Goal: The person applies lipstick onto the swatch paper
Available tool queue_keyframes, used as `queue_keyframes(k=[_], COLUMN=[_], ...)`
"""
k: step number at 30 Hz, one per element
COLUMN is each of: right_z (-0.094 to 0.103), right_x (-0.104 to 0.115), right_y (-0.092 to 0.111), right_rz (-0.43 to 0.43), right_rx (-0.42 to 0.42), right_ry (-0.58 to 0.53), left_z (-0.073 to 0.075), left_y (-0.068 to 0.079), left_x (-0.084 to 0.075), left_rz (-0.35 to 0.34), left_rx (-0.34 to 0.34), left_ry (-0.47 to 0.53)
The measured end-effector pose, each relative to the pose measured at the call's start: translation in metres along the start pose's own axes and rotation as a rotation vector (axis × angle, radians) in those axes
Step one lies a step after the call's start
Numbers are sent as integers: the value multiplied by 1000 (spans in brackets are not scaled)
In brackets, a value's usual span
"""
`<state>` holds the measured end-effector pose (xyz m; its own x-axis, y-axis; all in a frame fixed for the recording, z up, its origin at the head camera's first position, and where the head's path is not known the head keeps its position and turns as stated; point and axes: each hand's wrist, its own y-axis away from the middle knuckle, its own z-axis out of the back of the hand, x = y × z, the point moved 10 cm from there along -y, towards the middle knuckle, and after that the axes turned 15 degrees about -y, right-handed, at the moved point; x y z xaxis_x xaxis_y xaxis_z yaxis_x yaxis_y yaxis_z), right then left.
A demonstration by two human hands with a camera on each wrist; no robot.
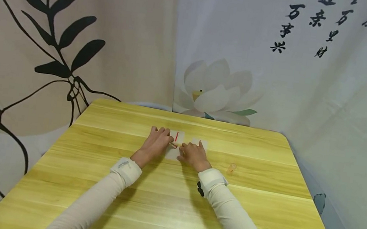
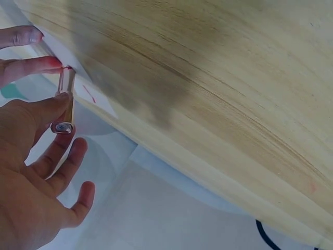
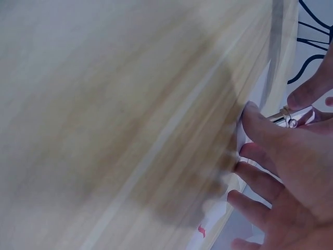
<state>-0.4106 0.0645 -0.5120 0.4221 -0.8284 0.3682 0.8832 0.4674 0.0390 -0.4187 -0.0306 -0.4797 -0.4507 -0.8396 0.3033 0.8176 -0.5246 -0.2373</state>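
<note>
My left hand (image 1: 157, 142) pinches a small shiny lipstick tube (image 2: 65, 99) between thumb and fingertips, its other fingers spread out. The red end of the lipstick points at the white paper (image 1: 172, 154). A short red stroke (image 1: 176, 136) marks the paper's upper part. Across from it, my right hand (image 1: 194, 156) rests at the paper's right side, with thumb and fingertips at the sheet in the right wrist view. Red shows on a right fingertip (image 2: 52, 63), right beside the lipstick's end.
A second white paper piece (image 1: 204, 143) lies partly behind the right hand. To the right, a small clear orange-tinted object (image 1: 231, 169) is on the wooden table (image 1: 142, 217). Printed cloth (image 1: 137, 39) hangs behind the table's far edge.
</note>
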Motion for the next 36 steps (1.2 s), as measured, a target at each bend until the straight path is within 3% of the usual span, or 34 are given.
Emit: queue_keyframes(k=[17,24,36], right_z=[0,1,-1], right_x=[1,2,2], right_y=[0,0,0], right_rz=[-3,4,-5], right_rx=[10,-3,8], right_ry=[-12,-28,-36], left_z=[6,8,15], left_y=[6,10,18], left_x=[-6,-9,-12], left_rz=[-23,-26,-29], left_rx=[31,35,1], left_ry=[6,-46,-59])
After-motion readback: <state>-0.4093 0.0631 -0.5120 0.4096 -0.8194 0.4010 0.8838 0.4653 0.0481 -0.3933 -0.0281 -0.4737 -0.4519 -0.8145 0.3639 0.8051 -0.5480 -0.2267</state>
